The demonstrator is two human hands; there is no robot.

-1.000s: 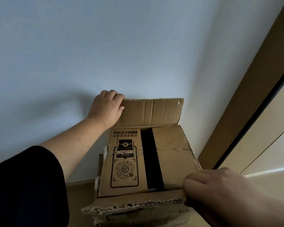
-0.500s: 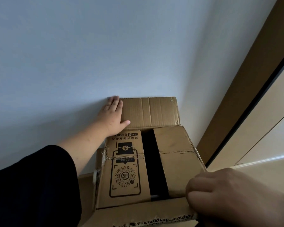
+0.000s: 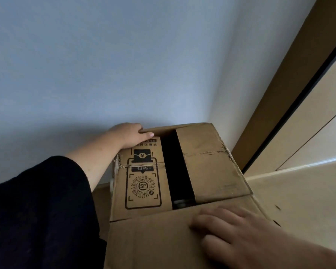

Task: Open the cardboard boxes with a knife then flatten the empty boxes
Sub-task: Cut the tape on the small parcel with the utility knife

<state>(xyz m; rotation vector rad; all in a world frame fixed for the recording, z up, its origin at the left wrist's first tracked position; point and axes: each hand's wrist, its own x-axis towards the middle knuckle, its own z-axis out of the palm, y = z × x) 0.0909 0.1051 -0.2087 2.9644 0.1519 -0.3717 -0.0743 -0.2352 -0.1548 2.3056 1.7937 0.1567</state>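
A brown cardboard box stands on the floor against the pale wall. Its two inner flaps lie down with a dark gap between them; the left flap carries a black printed code. My left hand grips the far flap at its left corner, thumb on top, and the flap is folded down nearly flat. My right hand presses with straight fingers on the near flap, which lies flat toward me. No knife is in view.
The pale blue wall rises right behind the box. A brown door frame and a light door stand to the right. Light wooden floor spreads right of the box.
The far flap, upright a second ago, has been folded down by my left hand. My right hand went from gripping the near flap's edge to pressing flat on it.
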